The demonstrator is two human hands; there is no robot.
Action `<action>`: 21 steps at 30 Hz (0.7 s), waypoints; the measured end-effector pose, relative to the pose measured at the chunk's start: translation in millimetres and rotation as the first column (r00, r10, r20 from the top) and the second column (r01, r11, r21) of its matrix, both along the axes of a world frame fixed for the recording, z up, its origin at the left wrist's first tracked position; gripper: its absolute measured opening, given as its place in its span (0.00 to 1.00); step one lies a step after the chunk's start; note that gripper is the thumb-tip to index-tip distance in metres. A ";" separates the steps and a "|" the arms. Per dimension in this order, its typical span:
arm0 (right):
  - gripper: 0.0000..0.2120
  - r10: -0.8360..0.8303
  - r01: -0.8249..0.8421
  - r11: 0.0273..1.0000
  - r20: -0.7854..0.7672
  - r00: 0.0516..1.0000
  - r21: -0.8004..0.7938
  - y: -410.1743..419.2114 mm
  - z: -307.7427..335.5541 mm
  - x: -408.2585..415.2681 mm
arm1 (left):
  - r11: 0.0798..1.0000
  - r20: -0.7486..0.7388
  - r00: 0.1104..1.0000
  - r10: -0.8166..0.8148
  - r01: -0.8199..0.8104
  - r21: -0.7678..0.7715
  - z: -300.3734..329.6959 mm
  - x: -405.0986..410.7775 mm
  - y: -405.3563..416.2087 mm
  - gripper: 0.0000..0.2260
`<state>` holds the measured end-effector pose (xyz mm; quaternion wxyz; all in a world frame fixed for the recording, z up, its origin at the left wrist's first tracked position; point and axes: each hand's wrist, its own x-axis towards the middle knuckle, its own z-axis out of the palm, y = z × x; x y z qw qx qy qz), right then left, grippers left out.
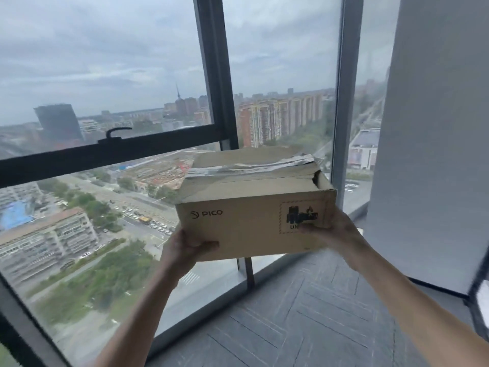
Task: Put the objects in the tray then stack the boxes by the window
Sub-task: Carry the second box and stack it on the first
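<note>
I hold a brown cardboard box (246, 223) in the air in front of the window (132, 194), at arm's length. It carries a PICO logo on its near face and a black hazard label at the right. Its top flaps are crumpled and carry torn tape. My left hand (185, 247) grips the box's lower left corner, thumb on the near face. My right hand (333, 231) grips the lower right corner, thumb across the label. No tray and no other box are in view.
Floor-to-ceiling glass with dark frames (219, 88) runs along the left and ahead, with a handle (116, 133) on the crossbar. A grey pillar (428, 154) stands at the right. Grey carpet tiles (304, 321) cover the floor below the box.
</note>
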<state>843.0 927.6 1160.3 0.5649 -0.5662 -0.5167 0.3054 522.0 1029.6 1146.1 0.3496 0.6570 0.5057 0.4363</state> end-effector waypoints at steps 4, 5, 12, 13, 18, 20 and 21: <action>0.30 -0.091 0.091 0.996 -0.002 0.996 0.006 53.9 -13.6 60.3 | 0.993 -0.015 0.994 -0.112 0.113 0.021 -11.8 74.9 85.8 0.29; 0.29 -0.127 0.127 0.992 0.002 0.992 0.000 70.1 -16.9 75.9 | 0.989 -0.007 0.989 -0.146 0.146 0.024 -14.7 93.6 109.4 0.28; 0.27 -0.342 0.347 0.937 0.085 0.936 -0.047 200.0 -24.3 172.9 | 0.940 0.018 0.940 -0.340 0.339 0.027 -31.3 207.1 285.1 0.28; 0.26 -0.369 0.375 0.925 0.086 0.925 -0.058 217.4 -23.2 181.8 | 0.933 0.007 0.933 -0.361 0.360 0.023 -30.3 221.6 309.6 0.27; 0.24 -0.463 0.469 0.879 0.074 0.883 -0.093 299.3 -20.3 230.2 | 0.886 -0.069 0.885 -0.460 0.462 0.021 -23.5 295.6 422.3 0.22; 0.24 -0.495 0.499 0.860 0.069 0.866 -0.105 327.5 -24.0 252.0 | 0.869 -0.076 0.868 -0.491 0.494 0.026 -27.0 324.8 461.0 0.22; 0.24 -0.510 0.514 0.851 0.066 0.858 -0.109 341.6 -26.8 264.8 | 0.865 -0.070 0.864 -0.499 0.502 0.024 -30.2 340.3 479.8 0.22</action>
